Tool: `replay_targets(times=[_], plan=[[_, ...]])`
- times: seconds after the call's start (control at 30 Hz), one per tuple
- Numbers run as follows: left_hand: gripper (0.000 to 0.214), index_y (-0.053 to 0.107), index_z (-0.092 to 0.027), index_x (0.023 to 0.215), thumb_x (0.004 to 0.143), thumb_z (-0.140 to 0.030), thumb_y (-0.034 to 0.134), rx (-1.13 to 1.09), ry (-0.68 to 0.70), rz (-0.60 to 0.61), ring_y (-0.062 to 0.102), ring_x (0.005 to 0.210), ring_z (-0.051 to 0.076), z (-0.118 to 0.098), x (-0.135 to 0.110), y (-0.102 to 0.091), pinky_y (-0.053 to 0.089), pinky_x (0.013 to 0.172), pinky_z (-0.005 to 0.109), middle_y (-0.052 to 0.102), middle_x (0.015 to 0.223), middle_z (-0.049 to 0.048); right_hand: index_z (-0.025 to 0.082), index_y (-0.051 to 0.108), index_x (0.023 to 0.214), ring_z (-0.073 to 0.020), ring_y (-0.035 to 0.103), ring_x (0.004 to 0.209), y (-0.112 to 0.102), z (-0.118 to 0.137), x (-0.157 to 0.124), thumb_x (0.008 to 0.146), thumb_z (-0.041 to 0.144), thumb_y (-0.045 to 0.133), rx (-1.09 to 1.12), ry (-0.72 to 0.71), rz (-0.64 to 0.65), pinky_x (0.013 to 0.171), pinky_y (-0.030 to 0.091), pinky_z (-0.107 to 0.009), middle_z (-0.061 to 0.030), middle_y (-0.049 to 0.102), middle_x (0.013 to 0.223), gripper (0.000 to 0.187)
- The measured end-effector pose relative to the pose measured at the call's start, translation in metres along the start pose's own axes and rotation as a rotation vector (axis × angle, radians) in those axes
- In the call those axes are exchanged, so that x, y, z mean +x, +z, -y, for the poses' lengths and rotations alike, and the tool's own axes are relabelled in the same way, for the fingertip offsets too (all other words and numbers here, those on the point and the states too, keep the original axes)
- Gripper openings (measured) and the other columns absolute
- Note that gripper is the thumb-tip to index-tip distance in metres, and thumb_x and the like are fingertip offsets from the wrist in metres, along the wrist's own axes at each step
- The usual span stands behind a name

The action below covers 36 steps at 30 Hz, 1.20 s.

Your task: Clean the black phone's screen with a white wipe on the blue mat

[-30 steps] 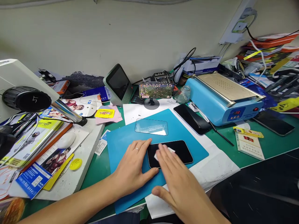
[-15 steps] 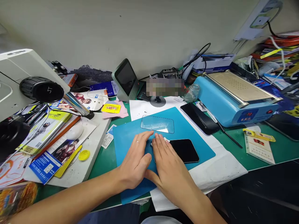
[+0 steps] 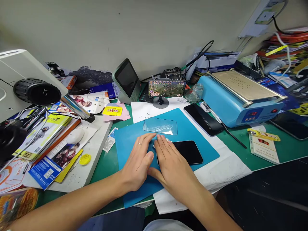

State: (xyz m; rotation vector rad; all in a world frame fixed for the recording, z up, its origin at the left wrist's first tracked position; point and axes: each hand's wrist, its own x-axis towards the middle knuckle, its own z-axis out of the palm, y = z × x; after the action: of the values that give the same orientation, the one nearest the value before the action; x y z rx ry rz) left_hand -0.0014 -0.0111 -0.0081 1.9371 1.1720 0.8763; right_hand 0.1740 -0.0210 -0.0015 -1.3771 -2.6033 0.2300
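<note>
A black-screened phone (image 3: 189,152) lies on a blue mat (image 3: 207,154), its left end covered by my hands. My right hand (image 3: 172,163) rests flat over that end, fingers straight and side by side. Bits of something thin and white (image 3: 169,140) show at its fingertips; most of it is hidden. Close against it on the left is my left hand (image 3: 138,160), with a ring on one finger. Its fingers are stretched and slightly bent, the thumb raised, and no held thing shows. Beyond the fingertips a clear glass sheet with a dark border (image 3: 160,126) lies on the mat.
A lit phone (image 3: 167,88) stands on a holder behind the mat. At right are a blue heating machine (image 3: 240,99), another phone (image 3: 203,118) and a white box (image 3: 263,149). A microscope (image 3: 36,80) and packets crowd the left. White paper (image 3: 231,166) lies under the mat.
The view has shifted slightly, so everything sits a little further left and up. My hands keep nearly the same pose over the phone. The lit screen, blurred out before, now shows clearly.
</note>
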Motion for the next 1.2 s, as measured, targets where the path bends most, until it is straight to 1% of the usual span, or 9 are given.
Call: replay_targets(times=[0.1, 0.27, 0.33, 0.4, 0.6, 0.83, 1.07, 1.13, 1.2], plan=[[0.054, 0.037, -0.025, 0.151, 0.108, -0.053, 0.022, 0.0, -0.011, 0.001, 0.038, 0.141, 0.029, -0.002, 0.0, 0.0, 0.03, 0.12, 0.051, 0.043, 0.153, 0.0095, -0.004, 0.041, 0.151, -0.0357, 0.034, 0.15, 0.001, 0.001, 0.0, 0.096, 0.067, 0.044, -0.019, -0.003, -0.009, 0.12, 0.038, -0.053, -0.0263, 0.033, 0.16, 0.089], [0.053, 0.036, -0.024, 0.152, 0.109, -0.051, 0.023, 0.009, -0.027, 0.008, 0.038, 0.142, 0.028, -0.004, 0.0, -0.001, 0.03, 0.12, 0.05, 0.042, 0.154, 0.0095, -0.004, 0.044, 0.149, -0.0391, 0.043, 0.144, 0.012, 0.012, -0.044, 0.093, 0.072, 0.046, -0.12, -0.086, -0.098, 0.109, 0.051, -0.052, -0.0271, 0.037, 0.158, 0.095], [0.053, 0.036, -0.024, 0.153, 0.109, -0.05, 0.023, 0.009, -0.029, 0.01, 0.038, 0.142, 0.029, -0.003, 0.0, -0.001, 0.03, 0.12, 0.051, 0.042, 0.154, 0.01, -0.004, 0.045, 0.149, -0.0395, 0.044, 0.144, 0.014, 0.014, -0.052, 0.092, 0.073, 0.046, -0.138, -0.1, -0.124, 0.107, 0.052, -0.051, -0.0279, 0.038, 0.157, 0.096], [0.054, 0.037, -0.023, 0.152, 0.108, -0.051, 0.022, 0.004, -0.027, 0.01, 0.039, 0.141, 0.029, -0.002, 0.0, -0.001, 0.031, 0.12, 0.051, 0.044, 0.154, 0.0103, -0.003, 0.045, 0.149, -0.0388, 0.043, 0.145, 0.013, 0.013, -0.046, 0.093, 0.072, 0.045, -0.132, -0.08, -0.108, 0.108, 0.05, -0.051, -0.0274, 0.038, 0.158, 0.094], [0.053, 0.039, -0.025, 0.151, 0.108, -0.052, 0.023, -0.01, -0.03, 0.022, 0.044, 0.137, 0.029, -0.002, 0.0, 0.001, 0.034, 0.116, 0.051, 0.048, 0.15, 0.0097, -0.004, 0.044, 0.149, -0.0356, 0.038, 0.148, 0.004, 0.002, -0.008, 0.098, 0.067, 0.039, -0.061, -0.015, -0.06, 0.117, 0.042, -0.053, -0.0271, 0.037, 0.158, 0.088], [0.051, 0.037, -0.027, 0.152, 0.108, -0.051, 0.025, 0.0, -0.034, 0.041, 0.043, 0.138, 0.029, 0.0, -0.001, 0.0, 0.034, 0.116, 0.052, 0.048, 0.151, 0.0086, -0.001, 0.049, 0.147, -0.0389, 0.044, 0.144, 0.009, 0.002, -0.037, 0.094, 0.072, 0.041, -0.103, -0.047, -0.093, 0.11, 0.049, -0.054, -0.0265, 0.043, 0.155, 0.091], [0.052, 0.039, -0.025, 0.15, 0.109, -0.051, 0.023, 0.024, -0.017, 0.04, 0.043, 0.138, 0.029, -0.001, -0.001, 0.001, 0.033, 0.117, 0.052, 0.048, 0.151, 0.0089, -0.003, 0.045, 0.149, -0.0353, 0.04, 0.147, 0.003, -0.01, 0.0, 0.098, 0.07, 0.032, -0.113, 0.024, -0.079, 0.116, 0.043, -0.051, -0.0261, 0.039, 0.158, 0.089], [0.051, 0.039, -0.025, 0.15, 0.109, -0.051, 0.023, 0.022, -0.013, 0.042, 0.043, 0.138, 0.028, -0.001, -0.001, 0.0, 0.032, 0.117, 0.05, 0.048, 0.151, 0.0086, -0.003, 0.047, 0.148, -0.0353, 0.042, 0.146, 0.005, -0.011, -0.002, 0.098, 0.07, 0.033, -0.146, 0.013, -0.11, 0.115, 0.045, -0.05, -0.0258, 0.041, 0.157, 0.089], [0.05, 0.039, -0.025, 0.15, 0.109, -0.05, 0.024, 0.022, -0.021, 0.045, 0.042, 0.138, 0.028, -0.001, -0.001, 0.0, 0.032, 0.117, 0.049, 0.048, 0.15, 0.0081, -0.002, 0.049, 0.146, -0.0359, 0.045, 0.144, 0.01, -0.008, -0.018, 0.097, 0.071, 0.036, -0.188, -0.015, -0.155, 0.112, 0.048, -0.049, -0.0253, 0.044, 0.155, 0.089]])
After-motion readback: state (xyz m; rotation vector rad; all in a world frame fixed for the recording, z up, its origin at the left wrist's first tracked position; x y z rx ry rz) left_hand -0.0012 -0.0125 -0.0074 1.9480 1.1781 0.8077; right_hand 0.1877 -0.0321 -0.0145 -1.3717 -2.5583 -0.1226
